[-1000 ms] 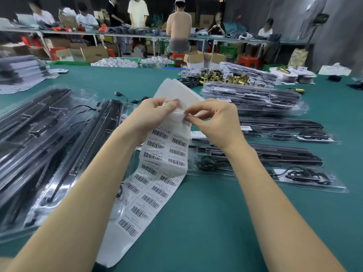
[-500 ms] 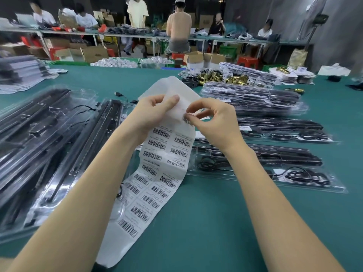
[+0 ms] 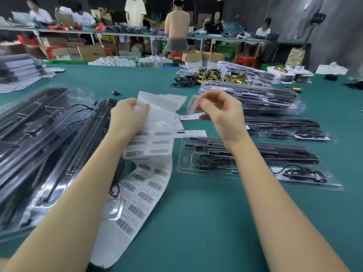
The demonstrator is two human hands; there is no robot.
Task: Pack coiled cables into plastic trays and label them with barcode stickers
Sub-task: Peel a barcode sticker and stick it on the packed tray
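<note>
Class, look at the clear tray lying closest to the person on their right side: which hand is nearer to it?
Right. The right hand hovers just above the tray's far edge; the left hand grips the label sheet farther left.

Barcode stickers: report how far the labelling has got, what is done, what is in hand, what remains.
Done: the upper part of the sticker sheet is bare backing, and the stacked trays at the far right carry white labels. In hand: the left hand holds the sheet while the right hand pinches one peeled sticker. Left: the nearest tray shows no label yet; many barcodes remain on the sheet.
</note>
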